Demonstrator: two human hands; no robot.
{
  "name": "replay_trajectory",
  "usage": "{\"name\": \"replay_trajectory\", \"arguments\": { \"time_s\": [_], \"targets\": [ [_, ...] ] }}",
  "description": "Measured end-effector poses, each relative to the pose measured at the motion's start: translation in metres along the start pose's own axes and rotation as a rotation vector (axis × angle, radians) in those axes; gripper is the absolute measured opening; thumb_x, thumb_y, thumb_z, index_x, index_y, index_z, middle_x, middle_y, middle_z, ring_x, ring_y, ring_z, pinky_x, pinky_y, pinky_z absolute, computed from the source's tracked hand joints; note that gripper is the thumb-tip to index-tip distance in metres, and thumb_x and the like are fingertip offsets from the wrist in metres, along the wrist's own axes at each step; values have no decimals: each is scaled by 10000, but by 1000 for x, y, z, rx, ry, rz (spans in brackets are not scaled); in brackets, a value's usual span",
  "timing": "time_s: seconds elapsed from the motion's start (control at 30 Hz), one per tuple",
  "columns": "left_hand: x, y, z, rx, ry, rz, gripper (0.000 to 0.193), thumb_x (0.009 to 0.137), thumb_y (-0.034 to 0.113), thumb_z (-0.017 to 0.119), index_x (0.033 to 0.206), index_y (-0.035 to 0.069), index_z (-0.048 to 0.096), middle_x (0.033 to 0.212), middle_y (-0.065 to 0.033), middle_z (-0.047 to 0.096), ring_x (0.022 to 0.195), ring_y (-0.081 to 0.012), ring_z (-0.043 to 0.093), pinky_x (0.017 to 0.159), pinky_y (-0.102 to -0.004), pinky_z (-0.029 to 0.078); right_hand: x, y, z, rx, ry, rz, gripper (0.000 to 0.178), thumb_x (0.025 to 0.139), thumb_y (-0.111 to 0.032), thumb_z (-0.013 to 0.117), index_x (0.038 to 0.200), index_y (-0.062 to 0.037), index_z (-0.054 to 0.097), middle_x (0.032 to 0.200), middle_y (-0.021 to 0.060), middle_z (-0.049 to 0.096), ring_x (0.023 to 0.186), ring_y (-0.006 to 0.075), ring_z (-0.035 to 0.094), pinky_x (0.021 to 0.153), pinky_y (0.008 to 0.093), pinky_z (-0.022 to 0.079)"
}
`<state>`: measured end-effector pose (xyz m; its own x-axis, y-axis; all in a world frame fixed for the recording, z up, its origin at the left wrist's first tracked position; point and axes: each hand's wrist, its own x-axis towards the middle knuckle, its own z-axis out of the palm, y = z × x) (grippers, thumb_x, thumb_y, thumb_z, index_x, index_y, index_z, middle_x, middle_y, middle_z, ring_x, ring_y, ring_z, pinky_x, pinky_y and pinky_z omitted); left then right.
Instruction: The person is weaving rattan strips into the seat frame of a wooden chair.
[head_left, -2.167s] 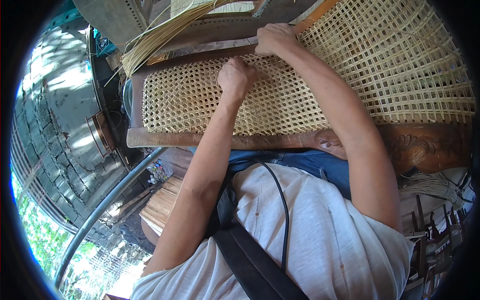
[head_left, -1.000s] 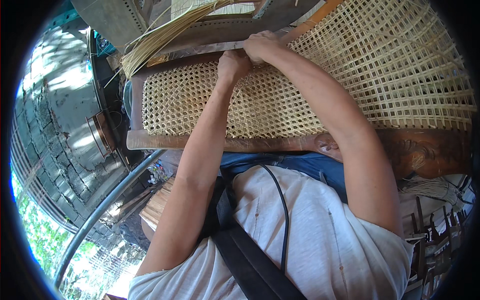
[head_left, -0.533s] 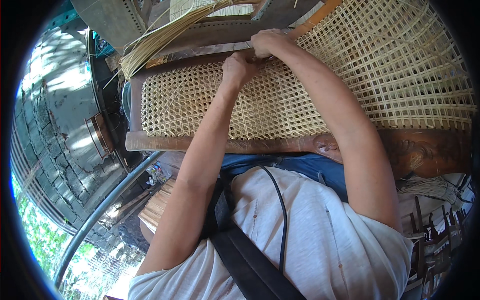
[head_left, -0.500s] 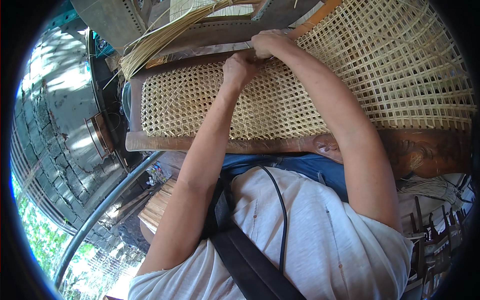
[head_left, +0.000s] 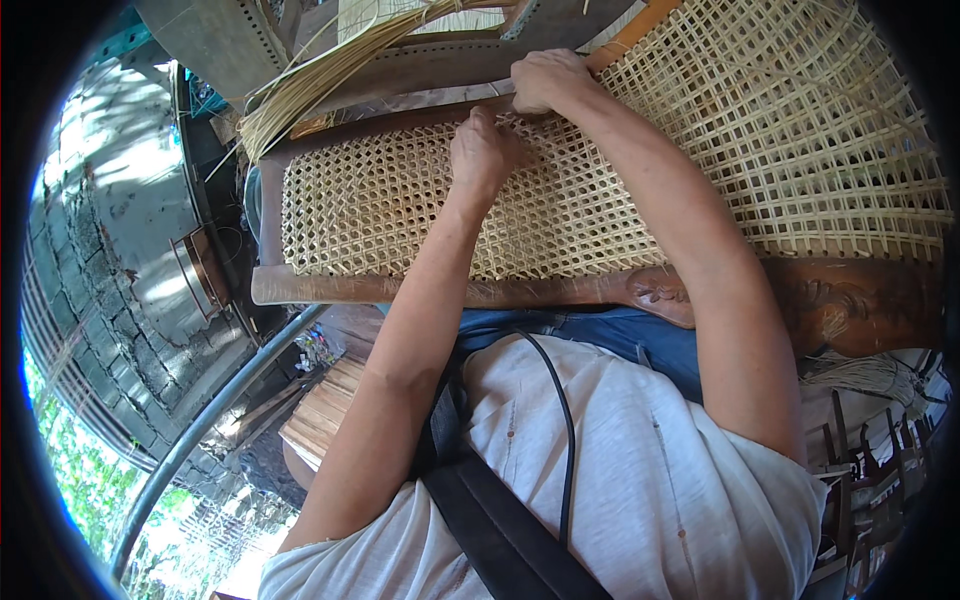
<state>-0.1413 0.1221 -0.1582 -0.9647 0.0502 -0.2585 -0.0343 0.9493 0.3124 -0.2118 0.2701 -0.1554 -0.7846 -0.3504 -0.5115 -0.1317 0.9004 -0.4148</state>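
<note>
Woven cane webbing (head_left: 365, 205) fills a carved wooden chair frame (head_left: 560, 292) lying across my lap. My left hand (head_left: 484, 152) is closed, knuckles up, over the webbing near the far rail. Slightly farther and to its right, my right hand (head_left: 548, 80) curls its fingers down at that rail, also closed. Whatever each hand pinches is hidden by the fingers. To the right, the weave widens into a more open lattice (head_left: 800, 130) with loose strand ends.
A bundle of loose cane strands (head_left: 330, 82) lies beyond the far rail, beside another wooden frame piece with drilled holes (head_left: 425, 72). A metal tube (head_left: 210, 415) curves at the left. Dark wooden parts (head_left: 860, 480) and coiled strands (head_left: 865, 376) are at the lower right.
My hands have moved slightly apart. The left hand has turned and shifted a little toward me; the right has moved slightly right. The chair frame stays put.
</note>
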Motion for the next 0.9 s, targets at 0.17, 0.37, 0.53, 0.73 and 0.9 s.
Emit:
{"name": "replay_trajectory", "arguments": {
  "time_s": [0.17,0.37,0.53,0.73,0.9],
  "targets": [
    [1,1,6,54,-28,7,255,781,135,634,953,-29,541,865,-273,681,824,-445,674,743,-503,551,2,7,-5,-88,92,3,285,745,-230,662,977,-109,773,1004,113,742,980,229,710,847,352,543],
    [9,7,0,-8,-79,45,382,825,214,654,1107,-40,607,857,-210,705,809,-365,703,712,-469,554,-7,17,-16,-33,220,49,372,773,-348,721,968,-33,753,955,162,731,954,294,704,853,397,541],
    [31,-8,-3,-1020,-441,-424,269,937,199,621,1061,-33,675,796,-130,695,622,-191,688,502,-257,541,-17,14,-20,55,250,94,403,772,-380,740,972,-30,752,973,180,725,977,308,697,874,414,532],
    [32,-14,9,-967,-230,-572,245,918,189,652,894,-49,706,763,-87,702,562,-118,647,434,-242,472,-22,8,-1,133,32,157,333,808,-229,650,1077,-54,737,1157,136,703,1147,263,641,969,382,496],
    [29,-13,1,-582,-217,-380,288,858,183,680,701,-58,689,618,-109,674,514,-122,624,429,-256,452,-20,-1,10,85,-33,103,348,797,-129,578,1102,-31,715,1179,195,675,1133,328,640,949,430,511]
  ]
}}
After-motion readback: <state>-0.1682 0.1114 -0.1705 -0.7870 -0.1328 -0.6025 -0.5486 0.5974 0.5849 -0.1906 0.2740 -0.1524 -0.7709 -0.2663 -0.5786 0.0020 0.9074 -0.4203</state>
